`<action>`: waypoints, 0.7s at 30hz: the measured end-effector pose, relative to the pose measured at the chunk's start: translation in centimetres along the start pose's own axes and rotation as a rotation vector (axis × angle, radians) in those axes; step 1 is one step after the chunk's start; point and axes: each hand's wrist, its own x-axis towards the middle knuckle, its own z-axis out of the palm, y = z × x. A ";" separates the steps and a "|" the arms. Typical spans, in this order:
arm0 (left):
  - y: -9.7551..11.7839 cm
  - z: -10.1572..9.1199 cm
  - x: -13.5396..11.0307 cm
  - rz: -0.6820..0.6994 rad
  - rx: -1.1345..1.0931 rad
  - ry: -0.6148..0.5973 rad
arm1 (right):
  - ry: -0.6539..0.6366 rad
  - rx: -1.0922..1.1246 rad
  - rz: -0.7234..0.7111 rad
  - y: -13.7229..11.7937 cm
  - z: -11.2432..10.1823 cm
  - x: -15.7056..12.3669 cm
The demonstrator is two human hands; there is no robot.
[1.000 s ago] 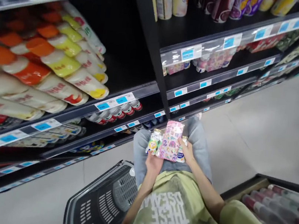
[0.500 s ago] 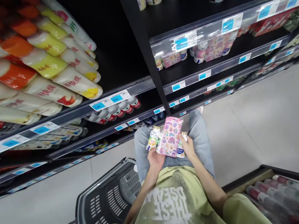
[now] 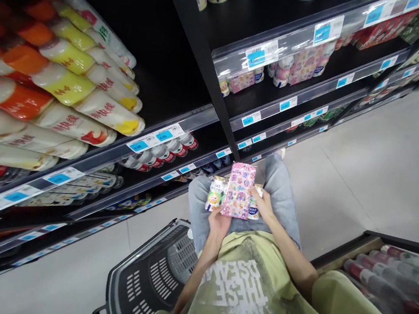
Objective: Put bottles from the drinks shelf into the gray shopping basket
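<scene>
A shrink-wrapped pack of small drink bottles [image 3: 239,192] is held over my lap, with a pink patterned sheet across its middle and a white bottle showing at either side. My left hand [image 3: 218,225] is closed on its lower left part, the thumb by the pink sheet's bottom corner. From the right, my right hand [image 3: 264,204] grips the other side, fingers over the right bottle. Both hands hide parts of the pack, and its underside is out of sight.
A black shopping basket [image 3: 149,279] stands on the floor by my left side. Shelves hold orange-capped bottles [image 3: 66,86] at left and similar pink packs [image 3: 304,66] ahead. Clear bottles lie in a low bin [image 3: 341,245] at right. Price-tagged shelf edges [image 3: 165,134] jut out close by.
My left fingers have shifted slightly up toward the pink sheet's lower corner. The pack stays nearly where it was, held in both hands, and the view has tilted a little.
</scene>
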 end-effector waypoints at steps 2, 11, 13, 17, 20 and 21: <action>0.0 0.0 0.0 -0.009 -0.015 0.006 | 0.000 -0.001 -0.005 0.0 0.0 0.0; 0.0 0.0 0.0 -0.005 -0.012 0.003 | 0.000 0.004 -0.008 0.1 -0.1 0.1; 0.0 0.0 0.0 0.010 0.010 0.003 | -0.007 0.010 -0.021 0.3 -0.1 0.2; 0.0 0.0 0.0 0.016 0.034 -0.005 | -0.010 0.004 -0.049 0.7 -0.2 0.4; 0.1 0.0 0.0 0.007 0.014 -0.003 | -0.011 0.007 -0.045 0.7 -0.2 0.4; 0.1 0.0 -0.1 0.006 0.006 0.000 | -0.012 0.009 -0.042 0.7 -0.2 0.4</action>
